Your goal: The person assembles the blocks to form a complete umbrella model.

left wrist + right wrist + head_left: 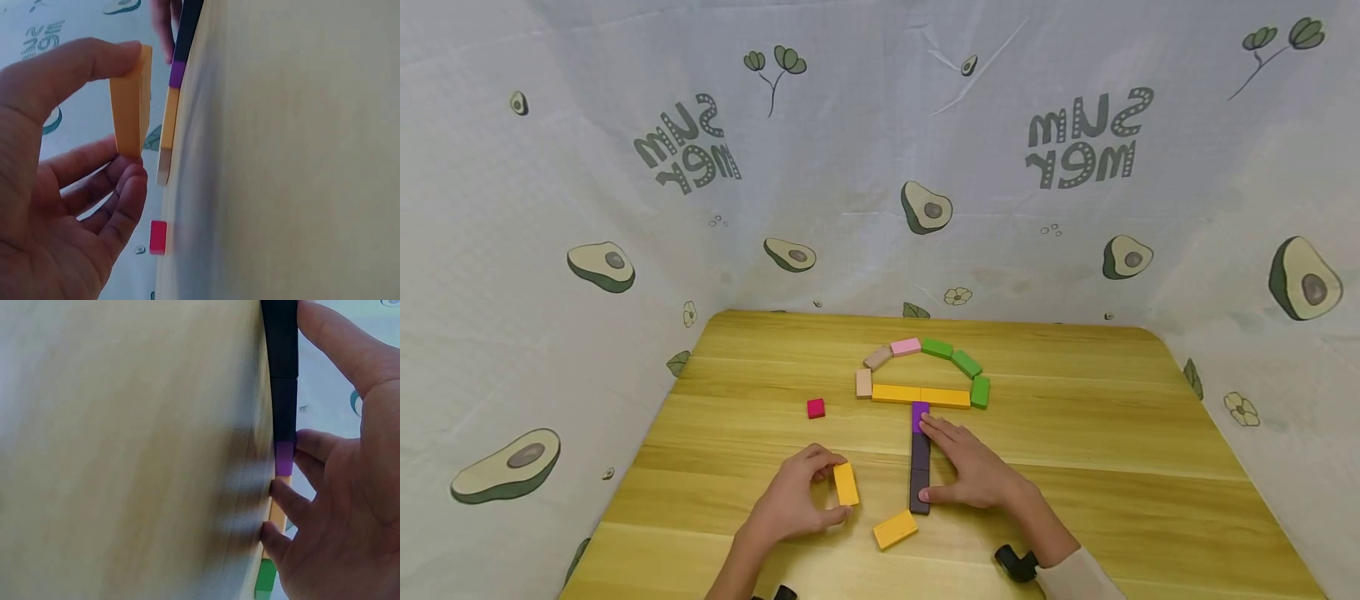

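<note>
My left hand (797, 493) pinches a yellow block (846, 485) between thumb and fingertips; in the left wrist view that block (128, 112) is held up off the table. My right hand (976, 471) lies along a straight column, its fingers at the purple block (919, 410) and its thumb at the nearer dark block (919, 493). Another dark block (920, 452) sits between those two. A second yellow block (895, 530) lies loose and slanted below the column, between the hands.
Beyond the column, two yellow blocks (897, 393) form a bar. Over it curves an arch of pink, tan and green blocks (966, 363). A small red block (816, 408) lies to the left on the wooden table (1075, 392). Printed cloth (850, 167) surrounds the table's back and sides.
</note>
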A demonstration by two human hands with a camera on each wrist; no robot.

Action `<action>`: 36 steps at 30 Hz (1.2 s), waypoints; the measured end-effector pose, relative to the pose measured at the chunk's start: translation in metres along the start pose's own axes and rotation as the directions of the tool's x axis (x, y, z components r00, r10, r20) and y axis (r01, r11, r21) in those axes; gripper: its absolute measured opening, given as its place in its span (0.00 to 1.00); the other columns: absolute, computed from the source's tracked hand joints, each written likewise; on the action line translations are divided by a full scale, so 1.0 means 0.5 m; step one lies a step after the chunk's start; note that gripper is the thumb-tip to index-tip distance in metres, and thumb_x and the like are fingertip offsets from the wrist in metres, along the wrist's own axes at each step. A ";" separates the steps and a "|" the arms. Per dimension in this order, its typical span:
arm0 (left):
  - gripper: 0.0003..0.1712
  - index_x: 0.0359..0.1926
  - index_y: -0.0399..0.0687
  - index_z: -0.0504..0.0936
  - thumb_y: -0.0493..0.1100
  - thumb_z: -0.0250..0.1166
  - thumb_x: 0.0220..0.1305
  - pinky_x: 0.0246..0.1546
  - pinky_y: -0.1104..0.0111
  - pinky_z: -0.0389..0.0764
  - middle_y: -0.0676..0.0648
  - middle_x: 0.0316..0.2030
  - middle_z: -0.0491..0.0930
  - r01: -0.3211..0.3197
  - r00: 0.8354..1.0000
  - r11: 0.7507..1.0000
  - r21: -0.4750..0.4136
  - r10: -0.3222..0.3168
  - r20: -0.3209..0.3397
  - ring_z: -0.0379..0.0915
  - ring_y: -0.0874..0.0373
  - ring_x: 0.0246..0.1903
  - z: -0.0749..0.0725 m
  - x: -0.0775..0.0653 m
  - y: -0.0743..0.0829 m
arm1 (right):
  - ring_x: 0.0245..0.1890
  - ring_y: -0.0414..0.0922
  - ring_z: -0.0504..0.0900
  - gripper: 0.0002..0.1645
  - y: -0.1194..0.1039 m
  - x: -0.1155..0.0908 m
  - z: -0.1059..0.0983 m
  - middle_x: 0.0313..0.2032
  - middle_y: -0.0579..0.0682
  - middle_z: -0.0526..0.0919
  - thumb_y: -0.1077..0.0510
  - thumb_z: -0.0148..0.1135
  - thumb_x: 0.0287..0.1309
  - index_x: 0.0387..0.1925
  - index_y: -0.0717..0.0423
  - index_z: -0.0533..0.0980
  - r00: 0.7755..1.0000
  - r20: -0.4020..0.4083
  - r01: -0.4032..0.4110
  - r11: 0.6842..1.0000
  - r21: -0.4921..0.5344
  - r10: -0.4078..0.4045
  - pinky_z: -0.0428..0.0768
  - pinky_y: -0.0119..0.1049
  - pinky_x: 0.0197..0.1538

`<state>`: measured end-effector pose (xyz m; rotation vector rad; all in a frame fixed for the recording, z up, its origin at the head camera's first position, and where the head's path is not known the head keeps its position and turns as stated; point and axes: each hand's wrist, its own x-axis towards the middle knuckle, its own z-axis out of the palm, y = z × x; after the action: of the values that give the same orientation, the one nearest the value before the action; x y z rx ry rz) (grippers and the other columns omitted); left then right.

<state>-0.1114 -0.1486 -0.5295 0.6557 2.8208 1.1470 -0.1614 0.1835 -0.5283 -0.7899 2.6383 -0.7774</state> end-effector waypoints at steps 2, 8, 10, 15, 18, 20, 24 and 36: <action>0.32 0.55 0.51 0.85 0.54 0.82 0.48 0.43 0.70 0.82 0.61 0.43 0.76 0.008 1.000 1.000 0.006 -0.008 0.002 0.73 0.62 0.39 0.008 -0.007 0.010 | 0.80 0.61 0.56 0.65 0.002 0.001 0.000 0.81 0.55 0.55 0.28 0.70 0.53 0.81 0.54 0.55 1.000 -0.001 0.002 1.000 -0.002 -0.002 0.52 0.64 0.79; 0.34 0.54 0.48 0.84 0.57 0.82 0.48 0.45 0.70 0.83 0.58 0.45 0.78 0.046 0.999 0.999 0.025 -0.046 -0.001 0.75 0.62 0.41 0.026 -0.014 0.032 | 0.80 0.61 0.56 0.65 0.005 0.002 0.000 0.81 0.55 0.55 0.27 0.70 0.53 0.81 0.53 0.55 1.000 -0.006 0.005 1.000 -0.007 -0.005 0.53 0.64 0.79; 0.35 0.54 0.47 0.84 0.59 0.82 0.48 0.45 0.69 0.83 0.57 0.46 0.80 0.048 0.999 0.998 0.039 -0.048 -0.007 0.76 0.61 0.42 0.032 -0.012 0.033 | 0.79 0.61 0.56 0.65 0.005 0.002 0.000 0.81 0.55 0.55 0.28 0.70 0.53 0.81 0.53 0.55 1.000 -0.007 0.006 1.000 -0.008 -0.006 0.53 0.64 0.79; 0.37 0.53 0.47 0.85 0.63 0.81 0.47 0.45 0.68 0.84 0.56 0.46 0.82 0.054 0.999 0.995 0.081 -0.053 -0.011 0.77 0.62 0.42 0.043 -0.008 0.030 | 0.80 0.61 0.56 0.65 0.005 0.002 0.000 0.81 0.55 0.55 0.28 0.71 0.53 0.81 0.54 0.55 1.000 -0.003 0.005 1.000 -0.008 -0.005 0.53 0.64 0.79; 0.39 0.53 0.50 0.85 0.68 0.81 0.46 0.46 0.68 0.83 0.57 0.45 0.81 0.069 0.998 0.993 0.094 -0.070 0.005 0.75 0.64 0.43 0.048 -0.007 0.025 | 0.80 0.61 0.56 0.65 0.005 0.002 0.000 0.81 0.55 0.55 0.28 0.70 0.53 0.81 0.53 0.55 1.000 0.002 0.003 1.000 -0.011 -0.003 0.53 0.64 0.79; 0.41 0.53 0.52 0.85 0.71 0.80 0.44 0.46 0.68 0.83 0.58 0.45 0.81 0.074 0.997 0.993 0.091 -0.076 0.016 0.75 0.64 0.43 0.050 -0.006 0.022 | 0.80 0.61 0.55 0.65 0.005 0.002 0.000 0.81 0.54 0.55 0.27 0.70 0.53 0.81 0.53 0.55 1.000 0.004 0.003 1.000 -0.011 -0.002 0.53 0.64 0.79; 0.43 0.55 0.54 0.85 0.74 0.78 0.45 0.47 0.67 0.82 0.60 0.46 0.80 0.068 0.997 0.995 0.068 -0.071 0.036 0.74 0.65 0.44 0.049 -0.006 0.013 | 0.80 0.61 0.55 0.65 0.005 0.002 -0.001 0.81 0.54 0.55 0.28 0.70 0.53 0.81 0.53 0.55 1.000 0.003 0.000 1.000 -0.006 0.000 0.52 0.64 0.79; 0.37 0.54 0.60 0.85 0.71 0.78 0.46 0.50 0.62 0.78 0.65 0.43 0.78 0.042 0.996 0.997 0.070 -0.047 0.072 0.72 0.68 0.44 0.040 -0.010 0.009 | 0.80 0.61 0.55 0.65 0.004 0.002 -0.003 0.81 0.55 0.54 0.28 0.70 0.53 0.81 0.54 0.54 1.000 0.002 0.010 1.000 -0.005 -0.010 0.52 0.64 0.79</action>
<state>-0.1014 -0.1345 -0.5415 0.6219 2.8082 1.0018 -0.1637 0.1852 -0.5284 -0.8059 2.6373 -0.7729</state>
